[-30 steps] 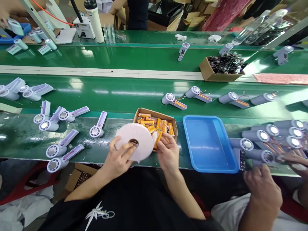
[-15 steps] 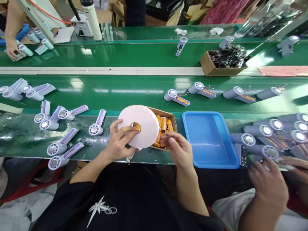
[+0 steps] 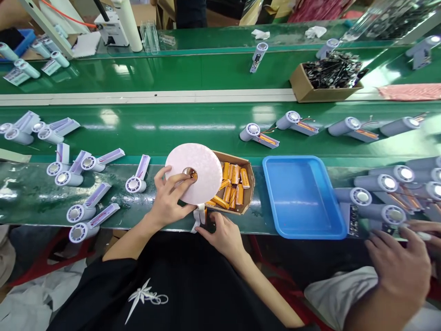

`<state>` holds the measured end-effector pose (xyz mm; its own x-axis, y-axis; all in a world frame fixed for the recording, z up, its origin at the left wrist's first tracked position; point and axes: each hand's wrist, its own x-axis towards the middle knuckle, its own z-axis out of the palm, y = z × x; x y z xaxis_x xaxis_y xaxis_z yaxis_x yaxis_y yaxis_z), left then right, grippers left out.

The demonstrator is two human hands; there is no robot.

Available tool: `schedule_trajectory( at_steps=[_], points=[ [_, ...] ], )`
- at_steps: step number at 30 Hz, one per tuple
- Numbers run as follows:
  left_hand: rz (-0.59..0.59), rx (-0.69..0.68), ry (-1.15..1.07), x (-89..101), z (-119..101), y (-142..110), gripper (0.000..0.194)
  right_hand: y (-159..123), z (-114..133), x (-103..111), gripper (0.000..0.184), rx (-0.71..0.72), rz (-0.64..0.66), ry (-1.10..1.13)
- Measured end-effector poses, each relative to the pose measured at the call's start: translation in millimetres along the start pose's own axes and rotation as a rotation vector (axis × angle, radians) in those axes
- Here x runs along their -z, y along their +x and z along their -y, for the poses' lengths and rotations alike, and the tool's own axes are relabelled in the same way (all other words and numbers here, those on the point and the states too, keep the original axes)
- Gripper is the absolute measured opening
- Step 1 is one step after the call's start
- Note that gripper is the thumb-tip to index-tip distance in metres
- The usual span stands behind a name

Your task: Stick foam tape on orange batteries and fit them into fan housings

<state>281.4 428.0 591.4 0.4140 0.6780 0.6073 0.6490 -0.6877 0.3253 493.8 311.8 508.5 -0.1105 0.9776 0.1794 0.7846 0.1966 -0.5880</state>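
My left hand [image 3: 172,193] grips a large, flat pale-pink roll of tape [image 3: 201,161], its fingers at the centre hole. A loose white strip [image 3: 199,217] hangs from the lower edge of the roll. At this strip is my right hand [image 3: 222,233], its thumb and fingers closed around a small orange battery, mostly hidden, of which only a sliver shows beside the tape. Behind the roll, and partly covered by it, sits an open cardboard box [image 3: 251,193] of orange-wrapped batteries [image 3: 235,174].
A blue tray [image 3: 339,207] stands right of the box. Several lilac handheld fan bodies [image 3: 136,184] lie on the left, with more on the belt and at right. A co-worker's hands [image 3: 399,257] work at the right edge. Across the belt is a carton of black parts [image 3: 310,94].
My right hand has moved from the battery box down and left to the hanging tape strip. The tape roll has shifted slightly left and up. The far worker's hand has left the view.
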Motion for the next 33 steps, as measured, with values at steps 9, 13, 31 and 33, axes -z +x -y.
schedule_trajectory(
  at_steps=[9,13,31,33],
  points=[
    [0.008,0.030,0.037,0.3,8,-1,0.062,2,-14,-11,0.021,0.003,0.009,0.198],
    [-0.023,0.036,0.073,4.8,14,-1,0.060,1,-18,12,0.016,0.003,0.024,0.255],
    [-0.102,-0.001,0.133,-7.9,22,-22,0.055,26,-23,87,0.011,-0.216,-0.502,0.831],
    [-0.102,-0.015,0.153,-7.2,24,-20,0.055,34,-21,90,0.014,-0.212,-0.557,0.934]
  ],
)
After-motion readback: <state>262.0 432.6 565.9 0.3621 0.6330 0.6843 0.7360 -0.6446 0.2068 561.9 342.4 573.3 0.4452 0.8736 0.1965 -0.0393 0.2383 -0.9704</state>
